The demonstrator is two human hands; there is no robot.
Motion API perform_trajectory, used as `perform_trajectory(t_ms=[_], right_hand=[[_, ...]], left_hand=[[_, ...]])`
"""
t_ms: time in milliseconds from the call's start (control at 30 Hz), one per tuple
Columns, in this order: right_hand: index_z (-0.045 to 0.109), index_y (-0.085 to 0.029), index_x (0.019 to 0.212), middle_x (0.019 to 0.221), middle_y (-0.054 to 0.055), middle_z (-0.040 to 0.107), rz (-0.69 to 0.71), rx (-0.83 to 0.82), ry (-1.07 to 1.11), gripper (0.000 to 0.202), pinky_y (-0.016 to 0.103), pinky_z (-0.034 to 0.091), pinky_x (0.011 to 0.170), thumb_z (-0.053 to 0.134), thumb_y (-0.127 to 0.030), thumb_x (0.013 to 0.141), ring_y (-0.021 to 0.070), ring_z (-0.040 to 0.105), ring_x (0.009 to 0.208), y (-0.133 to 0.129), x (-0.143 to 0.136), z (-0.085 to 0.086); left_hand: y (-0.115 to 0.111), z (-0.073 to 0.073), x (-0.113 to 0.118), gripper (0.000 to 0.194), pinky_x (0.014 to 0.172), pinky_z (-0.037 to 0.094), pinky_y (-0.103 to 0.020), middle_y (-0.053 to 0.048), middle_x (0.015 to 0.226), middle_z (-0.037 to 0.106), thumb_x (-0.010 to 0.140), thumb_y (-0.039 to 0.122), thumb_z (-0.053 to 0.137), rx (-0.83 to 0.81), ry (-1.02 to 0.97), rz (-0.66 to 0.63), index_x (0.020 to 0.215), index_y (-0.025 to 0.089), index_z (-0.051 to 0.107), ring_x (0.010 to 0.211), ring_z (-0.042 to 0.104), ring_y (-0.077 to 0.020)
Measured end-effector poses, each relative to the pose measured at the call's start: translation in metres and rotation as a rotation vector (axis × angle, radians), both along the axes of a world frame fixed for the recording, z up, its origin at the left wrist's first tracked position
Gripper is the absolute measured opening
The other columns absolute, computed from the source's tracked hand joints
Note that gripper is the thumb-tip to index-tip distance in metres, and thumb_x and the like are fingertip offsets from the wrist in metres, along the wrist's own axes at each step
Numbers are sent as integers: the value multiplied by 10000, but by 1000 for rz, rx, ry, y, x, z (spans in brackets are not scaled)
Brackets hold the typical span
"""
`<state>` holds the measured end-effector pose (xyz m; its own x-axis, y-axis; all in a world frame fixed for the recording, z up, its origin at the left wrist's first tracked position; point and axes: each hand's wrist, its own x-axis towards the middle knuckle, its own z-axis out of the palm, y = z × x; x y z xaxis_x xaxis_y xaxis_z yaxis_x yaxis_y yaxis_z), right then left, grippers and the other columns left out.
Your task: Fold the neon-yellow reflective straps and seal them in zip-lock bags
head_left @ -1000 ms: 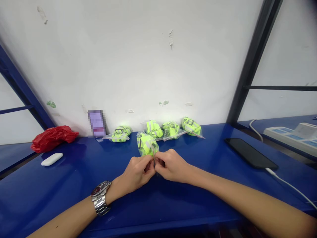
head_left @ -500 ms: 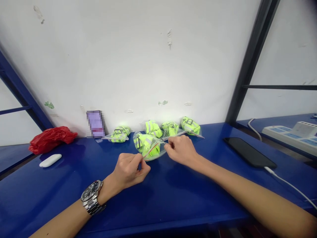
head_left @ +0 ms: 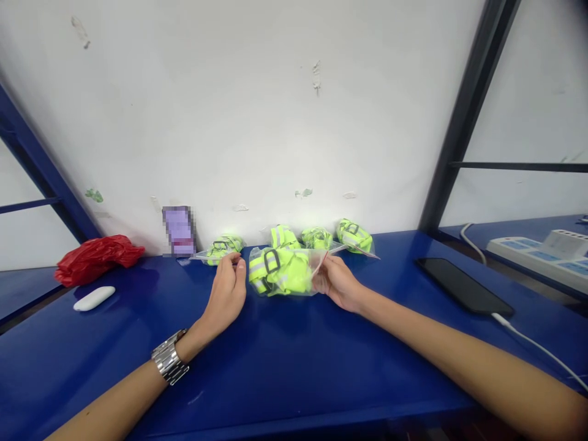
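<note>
A clear zip bag (head_left: 287, 274) with a folded neon-yellow reflective strap and black buckle inside is held just over the table. My right hand (head_left: 340, 283) pinches the bag's red-lined opening edge at its right end. To the left of the bag, my left hand (head_left: 228, 286) is upright with fingers extended, a small gap between it and the bag. Behind, along the wall, lie similar bagged straps: one at the left (head_left: 225, 246), one partly hidden behind the held bag (head_left: 282, 236), another beside it (head_left: 318, 236) and one at the right (head_left: 353, 235).
The blue table (head_left: 294, 367) meets a white wall. At the left are a red plastic bag (head_left: 98, 258), a white earbud case (head_left: 94, 298) and a propped, blurred-out phone (head_left: 179, 231). To the right lie a black phone (head_left: 462, 285) with its white cable (head_left: 533, 334) and a power strip (head_left: 542, 257).
My left hand has let go of the bag's edge and moved up and left, its fingers straightening. The right hand has turned the bag, so its red-lined edge now faces right.
</note>
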<state>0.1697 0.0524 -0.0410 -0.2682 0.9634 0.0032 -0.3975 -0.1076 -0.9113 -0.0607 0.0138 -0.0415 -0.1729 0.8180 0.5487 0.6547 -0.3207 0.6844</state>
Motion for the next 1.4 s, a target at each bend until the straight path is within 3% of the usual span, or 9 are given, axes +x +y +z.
perform_trajectory(t_ms=[133, 200, 400, 533, 633, 800, 1033, 1200, 1400], right_hand=[[515, -187, 702, 548, -24, 538, 1, -6, 42, 56, 223, 386, 441, 552, -208, 665, 99, 470, 444, 1, -1, 0], [491, -195, 717, 530, -39, 514, 1, -5, 46, 106, 218, 364, 426, 575, -200, 652, 94, 451, 428, 3, -1, -3], [358, -267, 861, 492, -134, 393, -194, 96, -46, 357, 191, 242, 388, 586, -145, 616, 78, 334, 363, -3, -5, -13], [383, -258, 846, 516, -111, 409, -170, 202, -42, 266, 203, 246, 418, 569, -181, 673, 86, 334, 408, -12, -9, -10], [521, -226, 861, 531, -78, 431, -111, 253, -121, 154, 220, 269, 450, 594, -326, 770, 94, 354, 452, -14, -10, -8], [654, -195, 875, 769, 20, 627, 110, 257, 3, 333, 283, 433, 648, 594, -516, 810, 180, 557, 738, -13, -7, -8], [688, -163, 875, 872, 53, 655, 456, 213, 47, 317, 306, 457, 792, 639, -469, 808, 175, 583, 830, -20, 0, -6], [646, -144, 776, 758, 20, 608, 347, 168, -62, 210, 234, 432, 625, 728, -321, 698, 121, 543, 674, -28, -6, -1], [485, -193, 615, 533, -55, 422, 31, 105, -237, 91, 208, 259, 407, 546, -254, 643, 86, 376, 456, -18, -9, -3]], left_hand=[[2, -1, 7, 462, 865, 513, -421, -149, 1127, 656, 917, 500, 444, -339, -601, -400, 1155, 126, 571, 1000, 635, -278], [2, 0, 11, 440, 830, 536, -404, -160, 1108, 673, 914, 468, 486, -421, -791, -496, 1133, 101, 594, 972, 652, -271], [3, -1, 10, 471, 804, 551, -349, -143, 1063, 700, 794, 488, 678, -397, -874, -551, 1046, 90, 657, 977, 653, -265], [3, -1, 11, 479, 780, 546, -342, -132, 992, 711, 727, 505, 732, -323, -892, -544, 954, 86, 679, 959, 649, -269], [1, 0, 11, 467, 719, 534, -312, -108, 916, 709, 695, 505, 752, -269, -857, -518, 908, 98, 665, 889, 649, -245], [0, -5, 7, 450, 598, 470, -267, -37, 733, 641, 730, 572, 664, -175, -616, -357, 812, 136, 592, 680, 586, -169], [8, -15, -8, 391, 543, 328, -223, 20, 658, 491, 816, 542, 559, -54, -337, -160, 712, 169, 505, 607, 421, -119], [2, -9, -8, 319, 541, 269, -238, 38, 612, 425, 850, 440, 529, -41, -190, -90, 666, 194, 442, 576, 369, -121], [-12, 3, 8, 291, 527, 247, -267, 50, 557, 374, 906, 358, 399, 37, 218, -17, 656, 225, 334, 498, 344, -128]])
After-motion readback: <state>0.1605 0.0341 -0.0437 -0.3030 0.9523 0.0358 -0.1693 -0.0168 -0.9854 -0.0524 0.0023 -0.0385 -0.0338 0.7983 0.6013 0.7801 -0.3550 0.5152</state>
